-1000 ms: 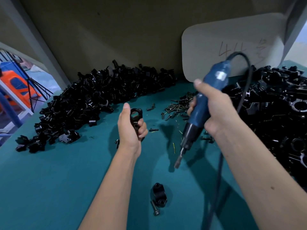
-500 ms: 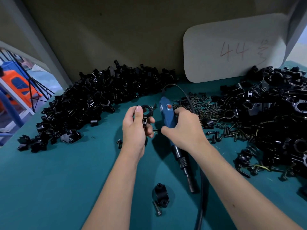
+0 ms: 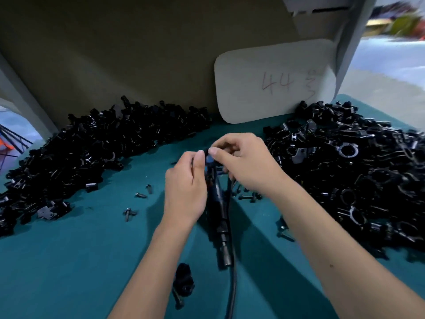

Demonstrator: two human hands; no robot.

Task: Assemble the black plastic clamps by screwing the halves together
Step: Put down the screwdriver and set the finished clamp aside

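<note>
A small black clamp (image 3: 208,155), mostly hidden, sits pinched between the left hand (image 3: 186,192) and the right hand (image 3: 246,164), above the middle of the teal table (image 3: 69,261); its form is too blurred to tell. One blue electric screwdriver (image 3: 219,208) lies beneath the hands, tip toward the near edge. One assembled clamp (image 3: 184,279) rests near. Two heaps of black parts flank the hands: left heap (image 3: 96,146), right heap (image 3: 358,171). One white card (image 3: 273,81) marked 44 leans against the far wall

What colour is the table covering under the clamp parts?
Teal green table covering, clearest in the head view.
</note>
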